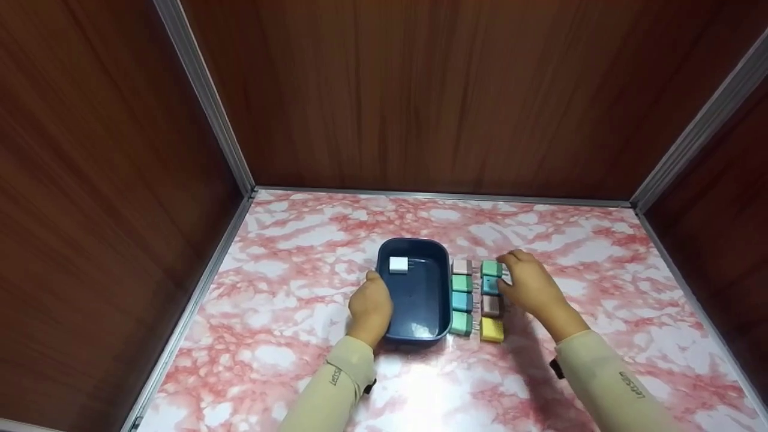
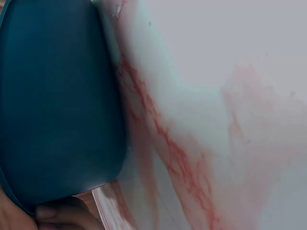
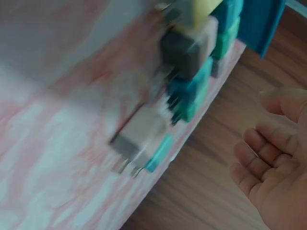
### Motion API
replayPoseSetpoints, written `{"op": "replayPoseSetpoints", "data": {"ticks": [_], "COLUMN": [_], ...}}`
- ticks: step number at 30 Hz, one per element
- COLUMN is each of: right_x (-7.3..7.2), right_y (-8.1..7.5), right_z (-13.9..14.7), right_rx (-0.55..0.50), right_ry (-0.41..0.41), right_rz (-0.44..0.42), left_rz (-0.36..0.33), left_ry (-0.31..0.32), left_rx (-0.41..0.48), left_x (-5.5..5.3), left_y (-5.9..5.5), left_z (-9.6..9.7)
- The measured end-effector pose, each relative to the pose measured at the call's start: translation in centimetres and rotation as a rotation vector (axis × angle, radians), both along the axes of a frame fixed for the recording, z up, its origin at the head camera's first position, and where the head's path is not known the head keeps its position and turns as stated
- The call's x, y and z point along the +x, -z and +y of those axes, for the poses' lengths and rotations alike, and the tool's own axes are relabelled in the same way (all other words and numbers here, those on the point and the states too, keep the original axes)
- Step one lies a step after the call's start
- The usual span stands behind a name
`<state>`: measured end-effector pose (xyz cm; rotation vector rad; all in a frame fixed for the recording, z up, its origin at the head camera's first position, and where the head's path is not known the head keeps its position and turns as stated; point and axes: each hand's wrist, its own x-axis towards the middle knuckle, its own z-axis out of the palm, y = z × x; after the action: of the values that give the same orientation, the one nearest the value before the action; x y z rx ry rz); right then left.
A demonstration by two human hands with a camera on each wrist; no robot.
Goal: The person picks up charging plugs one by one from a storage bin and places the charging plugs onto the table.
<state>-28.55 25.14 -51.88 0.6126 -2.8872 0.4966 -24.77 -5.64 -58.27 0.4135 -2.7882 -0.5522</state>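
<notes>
A dark blue plastic box (image 1: 417,306) holds one white charger plug (image 1: 398,264), lying near its far left corner. My left hand (image 1: 370,305) grips the box's left wall, thumb at the rim; its fingers (image 2: 67,215) show against the box in the left wrist view. Right of the box, two columns of charger plugs lie on the table. My right hand (image 1: 531,285) is beside the right column, thumb and fingers parted near a green plug (image 1: 491,268) and a blue plug (image 1: 490,285). In the right wrist view, its palm holds nothing.
The right column continues with a brownish-pink plug (image 1: 490,305) and a yellow plug (image 1: 492,330). Against the box stand a pink plug (image 1: 462,267), a blue plug (image 1: 462,301) and green ones. Wood-patterned panels (image 1: 444,102) enclose the marbled table (image 1: 288,300).
</notes>
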Motion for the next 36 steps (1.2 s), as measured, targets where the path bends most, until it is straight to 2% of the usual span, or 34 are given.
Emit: {"op": "replayPoseSetpoints", "data": {"ticks": [9,15,22,30,36], "right_x": [-0.1,-0.2,0.0,0.0,0.0], "right_y": [-0.8,-0.8,-0.6,-0.6,0.0], "right_z": [-3.5,-5.4,-7.2,-9.6,-11.5], "right_rx": [-0.016,-0.039,-0.037,-0.06,-0.04], "right_ry": [-0.055,-0.103,-0.126,-0.155,-0.146], "right_rz": [0.029,0.051,0.093,0.082,0.054], "left_rz": [0.015,-0.009,-0.005,-0.02,-0.012], "left_ry": [0.002,-0.014,-0.019,-0.014,-0.01], "left_rx": [-0.007,-0.012,-0.009,0.008,0.012], "left_x": [-0.2,-0.1,-0.2,-0.2,-0.2], "left_y": [0.1,0.0,0.1,0.2,0.2], "left_z": [-0.1,-0.1,0.1,0.1,0.0]}}
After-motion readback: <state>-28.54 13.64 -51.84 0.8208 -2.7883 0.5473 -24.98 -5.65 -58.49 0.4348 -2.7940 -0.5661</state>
